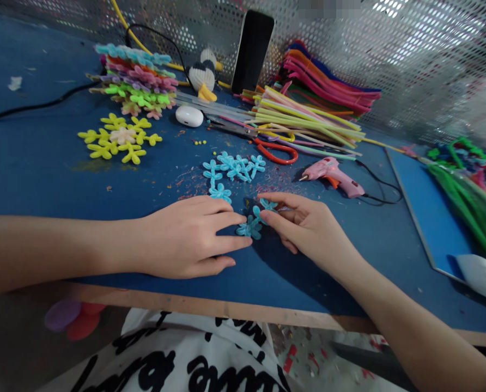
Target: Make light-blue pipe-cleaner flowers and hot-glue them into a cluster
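Note:
My left hand [189,237] lies flat on the blue table [42,169], fingers stretched out, fingertips touching a small light-blue pipe-cleaner flower [250,227]. My right hand [304,223] pinches another light-blue flower piece [266,206] between thumb and fingers, right beside the first. A cluster of several finished light-blue flowers [232,167] lies just beyond my hands.
A pink glue gun [335,175] and red-handled scissors [273,149] lie behind my right hand. Long pipe cleaners [308,117], a stack of coloured flowers [139,81], yellow flowers [118,139], a white earbud case [189,116], a phone [251,50] and a mesh wall stand farther back.

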